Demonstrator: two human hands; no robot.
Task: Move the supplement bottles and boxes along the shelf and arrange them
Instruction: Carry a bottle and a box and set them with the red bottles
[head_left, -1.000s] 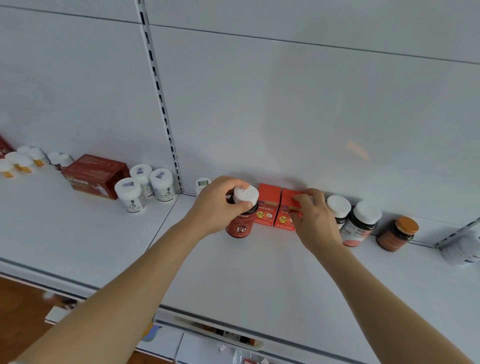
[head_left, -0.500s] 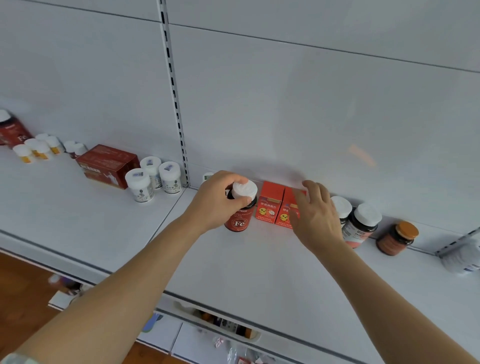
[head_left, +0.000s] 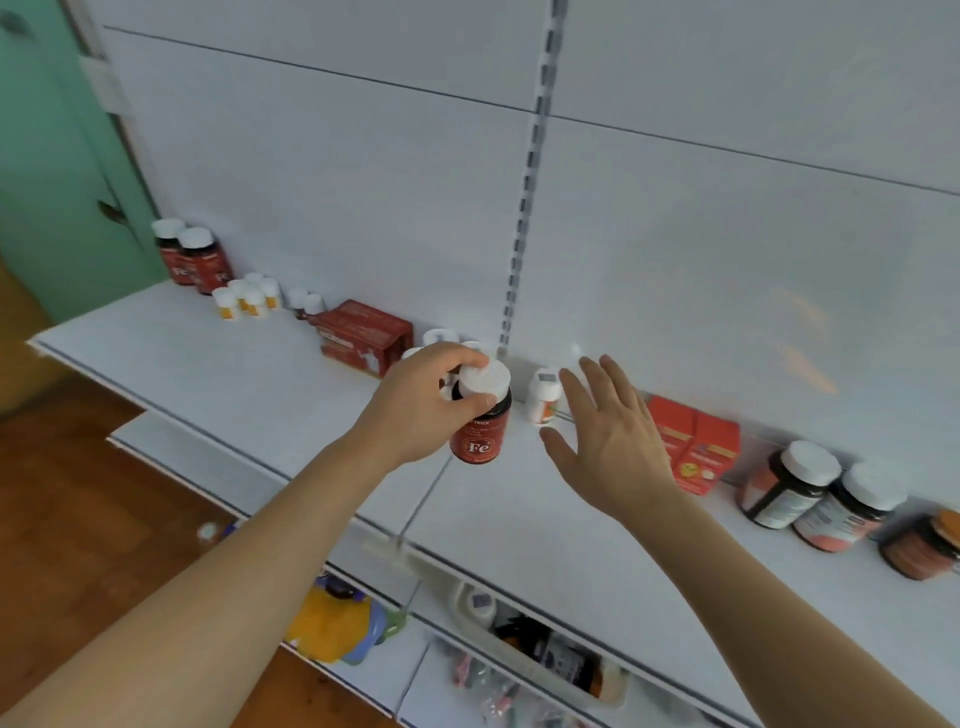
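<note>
Supplement bottle (head_left: 480, 415), dark red with a white cap and an "Fe" label, is gripped round its cap by the left hand (head_left: 423, 402) above the white shelf (head_left: 249, 374). The right hand (head_left: 610, 441) hovers beside it, fingers spread and holding nothing. A small white bottle (head_left: 543, 397) stands between the hands by the back wall. Two red boxes (head_left: 696, 449) sit to the right, dark bottles (head_left: 815, 499) beyond them. A dark red box (head_left: 363, 335) lies to the left
</note>
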